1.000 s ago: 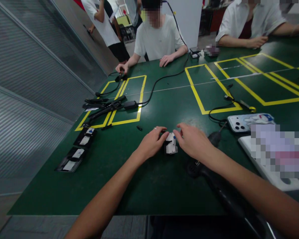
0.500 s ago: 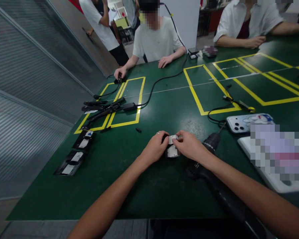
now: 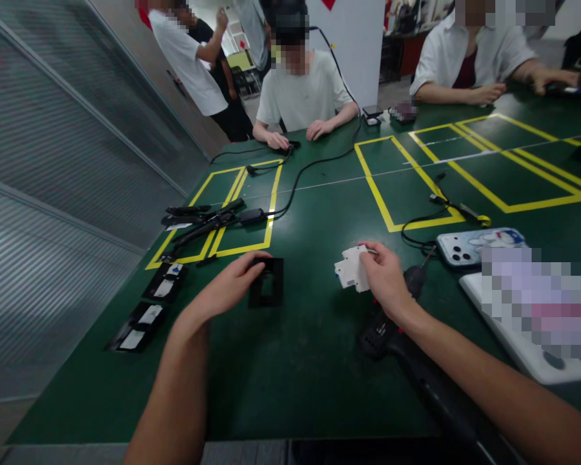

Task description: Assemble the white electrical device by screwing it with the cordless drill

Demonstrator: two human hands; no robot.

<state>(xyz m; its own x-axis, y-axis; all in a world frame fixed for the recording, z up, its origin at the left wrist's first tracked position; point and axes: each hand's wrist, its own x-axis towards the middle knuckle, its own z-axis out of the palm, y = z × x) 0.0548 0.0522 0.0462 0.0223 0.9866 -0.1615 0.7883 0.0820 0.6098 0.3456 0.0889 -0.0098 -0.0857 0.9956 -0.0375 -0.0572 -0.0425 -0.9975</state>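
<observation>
My left hand [image 3: 235,284] pinches the left edge of a flat black plate [image 3: 275,294] that has an opening in its middle. In my right hand [image 3: 385,271] is a small white part [image 3: 351,268] with a stepped outline, raised a little over the green table. The plate and the white part are well apart. Beneath my right wrist lies a black power screwdriver [image 3: 380,332], its bit pointing away. Two black plates with white parts, an upper one [image 3: 167,281] and a lower one [image 3: 138,326], lie at the left.
Black tools [image 3: 208,223] and a cable [image 3: 297,177] lie beyond my left hand. At the right are a phone [image 3: 465,248], a white case [image 3: 508,329] and a cord [image 3: 416,223]. People sit across the table [image 3: 319,394]; others stand behind.
The black plate and the white part, together before, are now apart: my left hand moved left with the plate, my right hand slightly right with the white part. The person opposite moved a hand rightward.
</observation>
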